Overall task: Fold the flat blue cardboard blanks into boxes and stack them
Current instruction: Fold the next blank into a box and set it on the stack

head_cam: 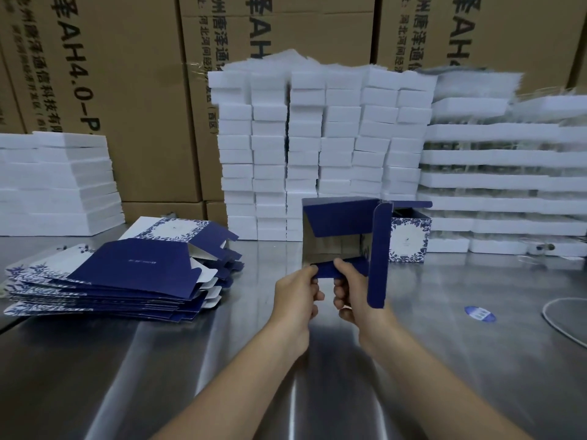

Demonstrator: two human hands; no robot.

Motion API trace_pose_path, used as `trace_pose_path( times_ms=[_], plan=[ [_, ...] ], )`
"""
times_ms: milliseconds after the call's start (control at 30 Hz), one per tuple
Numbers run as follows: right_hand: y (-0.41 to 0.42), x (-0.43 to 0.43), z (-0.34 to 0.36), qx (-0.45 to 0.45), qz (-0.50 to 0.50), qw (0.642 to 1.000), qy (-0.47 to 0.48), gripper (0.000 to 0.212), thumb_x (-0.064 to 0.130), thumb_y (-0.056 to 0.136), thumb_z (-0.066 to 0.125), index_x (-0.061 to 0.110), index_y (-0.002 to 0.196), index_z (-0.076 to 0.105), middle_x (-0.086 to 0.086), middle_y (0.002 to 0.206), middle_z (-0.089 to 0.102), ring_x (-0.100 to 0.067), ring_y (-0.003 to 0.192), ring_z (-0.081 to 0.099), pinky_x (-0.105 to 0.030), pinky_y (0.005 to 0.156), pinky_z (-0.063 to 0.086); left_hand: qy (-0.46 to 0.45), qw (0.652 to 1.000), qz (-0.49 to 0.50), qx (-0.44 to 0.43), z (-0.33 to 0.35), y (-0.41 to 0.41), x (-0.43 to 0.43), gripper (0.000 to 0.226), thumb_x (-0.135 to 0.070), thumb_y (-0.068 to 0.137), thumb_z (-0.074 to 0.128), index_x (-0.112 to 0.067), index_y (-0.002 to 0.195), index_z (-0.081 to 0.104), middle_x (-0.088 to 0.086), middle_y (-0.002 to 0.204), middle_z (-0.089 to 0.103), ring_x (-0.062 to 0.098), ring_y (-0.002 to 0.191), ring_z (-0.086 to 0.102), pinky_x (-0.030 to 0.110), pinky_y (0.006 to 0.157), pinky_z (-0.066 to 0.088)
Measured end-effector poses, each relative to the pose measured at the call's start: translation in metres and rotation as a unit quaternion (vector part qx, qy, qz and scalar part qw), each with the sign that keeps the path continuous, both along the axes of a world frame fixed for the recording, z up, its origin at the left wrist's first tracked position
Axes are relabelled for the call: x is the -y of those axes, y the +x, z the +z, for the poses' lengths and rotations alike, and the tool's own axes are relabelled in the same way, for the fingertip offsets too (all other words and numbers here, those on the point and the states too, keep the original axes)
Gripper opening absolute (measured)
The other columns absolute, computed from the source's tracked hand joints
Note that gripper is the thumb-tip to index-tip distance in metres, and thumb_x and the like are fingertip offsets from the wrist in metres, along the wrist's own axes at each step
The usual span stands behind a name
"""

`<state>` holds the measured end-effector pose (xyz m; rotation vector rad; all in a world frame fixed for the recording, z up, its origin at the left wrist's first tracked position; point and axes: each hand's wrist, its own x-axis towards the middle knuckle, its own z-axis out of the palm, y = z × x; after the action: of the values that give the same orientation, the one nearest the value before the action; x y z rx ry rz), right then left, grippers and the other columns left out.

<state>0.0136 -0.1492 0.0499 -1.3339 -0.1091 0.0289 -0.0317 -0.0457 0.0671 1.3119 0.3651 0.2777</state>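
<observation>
Part-folded blue box (340,222) is being held over steel table (190,360), open end toward camera.
Lower flap (325,270) is being pinched by L hand (298,292) and R hand (352,295), thumbs on top, fingers curled beneath; side flap (378,255) is standing upright beside R hand. Flat blanks (104,277) are lying stacked well to the left, finished box (409,238) just behind at right, foam stacks (320,147) along rear. Open tabletop is showing under forearms.

You get one wide view from your head, facing forward and down over the bench (190,360) toward its far edge. It sits near: your left hand (298,292) and right hand (351,295) hold the box (340,217) at centre.
</observation>
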Motion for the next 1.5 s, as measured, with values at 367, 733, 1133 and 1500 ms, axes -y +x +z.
trace_pose_path(
  times_ms=[367, 733, 1133, 1500],
  plan=[
    [-0.015, -0.002, 0.006, -0.005, 0.015, 1.000, 0.019, 0.029, 0.026, 0.100, 0.060, 0.021, 0.071, 0.056, 0.007, 0.056, 0.046, -0.007, 0.047, 0.041, -0.021, 0.045, 0.033, 0.005, 0.997, -0.067, -0.025, 0.006, -0.004, 0.000, 0.036, -0.043, 0.100, 0.063, -0.021, 0.072, 0.057, -0.005, 0.056, 0.051, 0.012, 0.059, 0.052, 0.030, 0.065, 0.040],
    [-0.014, 0.000, 0.004, 0.027, -0.071, 0.997, -0.007, 0.033, 0.016, 0.103, 0.050, 0.015, 0.072, 0.060, 0.003, 0.056, 0.051, -0.009, 0.047, 0.043, -0.023, 0.046, 0.034, -0.024, 0.999, -0.029, -0.011, 0.004, -0.001, -0.005, 0.033, -0.032, 0.105, 0.056, -0.019, 0.075, 0.055, -0.007, 0.051, 0.049, 0.012, 0.060, 0.049, 0.026, 0.056, 0.039],
    [-0.012, -0.003, 0.000, 0.060, -0.096, 0.993, 0.026, 0.029, 0.012, 0.101, 0.052, 0.015, 0.073, 0.056, 0.000, 0.059, 0.047, -0.012, 0.052, 0.037, -0.022, 0.045, 0.031, -0.061, 0.998, -0.033, 0.010, 0.005, -0.001, -0.004, 0.038, -0.029, 0.105, 0.056, -0.020, 0.068, 0.051, -0.008, 0.045, 0.044, 0.011, 0.054, 0.045, 0.027, 0.057, 0.035],
    [-0.017, -0.001, 0.001, 0.095, -0.160, 0.982, 0.022, 0.022, 0.024, 0.085, 0.062, 0.019, 0.065, 0.053, 0.000, 0.062, 0.042, -0.023, 0.067, 0.032, -0.034, 0.058, 0.028, -0.083, 0.996, 0.010, 0.021, 0.004, -0.003, 0.000, 0.023, -0.029, 0.103, 0.064, -0.017, 0.083, 0.062, -0.006, 0.052, 0.046, 0.011, 0.056, 0.043, 0.024, 0.051, 0.035]
  ],
)
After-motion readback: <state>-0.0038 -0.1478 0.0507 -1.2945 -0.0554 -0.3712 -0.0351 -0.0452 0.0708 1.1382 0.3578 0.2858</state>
